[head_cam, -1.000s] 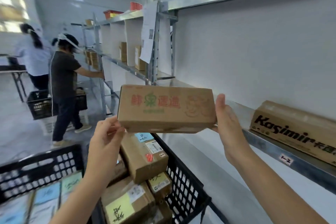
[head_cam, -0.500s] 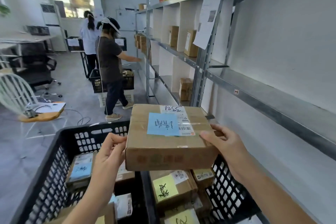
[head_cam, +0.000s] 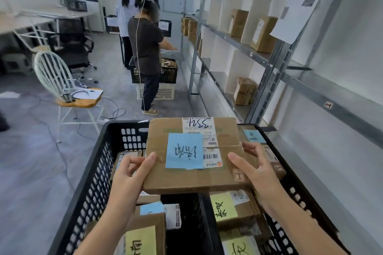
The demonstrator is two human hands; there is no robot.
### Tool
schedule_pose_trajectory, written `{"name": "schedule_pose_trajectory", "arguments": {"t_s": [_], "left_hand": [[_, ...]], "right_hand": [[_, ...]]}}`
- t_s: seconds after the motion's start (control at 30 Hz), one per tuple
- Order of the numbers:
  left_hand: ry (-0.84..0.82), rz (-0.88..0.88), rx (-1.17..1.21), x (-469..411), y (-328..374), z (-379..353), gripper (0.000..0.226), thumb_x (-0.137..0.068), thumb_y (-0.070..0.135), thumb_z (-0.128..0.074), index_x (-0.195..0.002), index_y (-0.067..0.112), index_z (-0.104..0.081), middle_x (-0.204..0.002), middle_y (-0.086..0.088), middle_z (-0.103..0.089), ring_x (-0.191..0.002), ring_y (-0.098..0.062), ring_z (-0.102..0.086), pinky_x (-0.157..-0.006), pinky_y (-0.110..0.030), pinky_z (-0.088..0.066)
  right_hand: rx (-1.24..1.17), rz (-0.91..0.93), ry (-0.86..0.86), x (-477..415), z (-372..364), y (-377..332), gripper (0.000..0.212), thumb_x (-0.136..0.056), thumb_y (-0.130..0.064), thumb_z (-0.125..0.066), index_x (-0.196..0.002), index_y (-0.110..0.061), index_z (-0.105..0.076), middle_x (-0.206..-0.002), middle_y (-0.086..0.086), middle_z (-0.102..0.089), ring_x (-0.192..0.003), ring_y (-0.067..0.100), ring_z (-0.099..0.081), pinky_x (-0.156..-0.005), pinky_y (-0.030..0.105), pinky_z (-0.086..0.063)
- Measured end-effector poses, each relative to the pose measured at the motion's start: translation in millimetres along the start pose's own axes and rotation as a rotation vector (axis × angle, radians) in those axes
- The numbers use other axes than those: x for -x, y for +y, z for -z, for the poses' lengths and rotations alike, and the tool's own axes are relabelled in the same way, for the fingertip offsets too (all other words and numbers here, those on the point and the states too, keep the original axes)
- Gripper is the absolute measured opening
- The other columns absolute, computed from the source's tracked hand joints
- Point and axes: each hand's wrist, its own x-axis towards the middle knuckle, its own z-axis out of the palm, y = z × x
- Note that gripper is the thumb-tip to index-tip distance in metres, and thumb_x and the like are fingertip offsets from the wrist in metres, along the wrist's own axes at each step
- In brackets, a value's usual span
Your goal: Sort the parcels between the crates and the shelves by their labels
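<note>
I hold a flat brown cardboard parcel (head_cam: 192,180) level over two black crates, its top face up with a blue handwritten note (head_cam: 184,150) and a white shipping label. My left hand (head_cam: 128,174) grips its left edge and my right hand (head_cam: 251,165) grips its right edge. The left crate (head_cam: 93,182) and the right crate (head_cam: 294,196) below hold several parcels with yellow and blue notes, such as a yellow-noted box (head_cam: 226,207). Metal shelves (head_cam: 323,97) run along the right wall.
A person in a dark shirt (head_cam: 145,47) stands at the shelves ahead beside a black crate (head_cam: 165,72), with another person behind. A white chair (head_cam: 62,85) and cables lie on the floor at left. Boxes (head_cam: 263,33) sit in the shelf compartments.
The parcel has been turned label side up and lowered from shelf height to just above the crates. My view has swung left and down, away from the right shelf.
</note>
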Motion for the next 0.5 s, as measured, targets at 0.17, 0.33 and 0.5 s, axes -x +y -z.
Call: {"name": "schedule_pose_trajectory", "arguments": {"t_s": [0.17, 0.33, 0.5], "left_hand": [[0.006, 0.037, -0.054, -13.1, -14.0, 35.8, 0.045, -0.069, 0.049, -0.078, -0.090, 0.013, -0.059, -0.105, -0.010, -0.072, -0.084, -0.024, -0.072, -0.055, -0.028, -0.057], [0.008, 0.063, -0.172, -38.7, -28.0, 66.8, 0.040, -0.079, 0.043, -0.069, -0.099, 0.010, -0.059, -0.098, -0.005, -0.074, -0.085, -0.017, -0.072, -0.057, -0.022, -0.055], [0.083, -0.038, -0.242, -68.5, -44.8, 94.9, 0.024, -0.099, 0.003, -0.053, -0.115, 0.016, -0.065, -0.115, 0.008, -0.068, -0.108, 0.001, -0.061, -0.075, -0.009, -0.049]], "right_hand": [[-0.099, -0.217, -0.041, -6.3, -37.1, 35.9, 0.082, -0.050, -0.048, -0.093, -0.119, -0.053, -0.047, -0.114, -0.001, -0.070, -0.092, 0.023, -0.075, -0.077, 0.045, -0.061], [-0.097, -0.251, -0.004, -32.7, -79.0, 52.0, 0.080, -0.053, -0.042, -0.093, -0.124, -0.041, -0.057, -0.100, 0.004, -0.078, -0.089, 0.025, -0.076, -0.080, 0.045, -0.060], [-0.141, -0.315, 0.029, -63.7, -115.6, 69.9, 0.068, -0.055, -0.036, -0.094, -0.115, -0.041, -0.062, -0.097, 0.000, -0.078, -0.088, 0.020, -0.076, -0.065, 0.033, -0.061]]}}
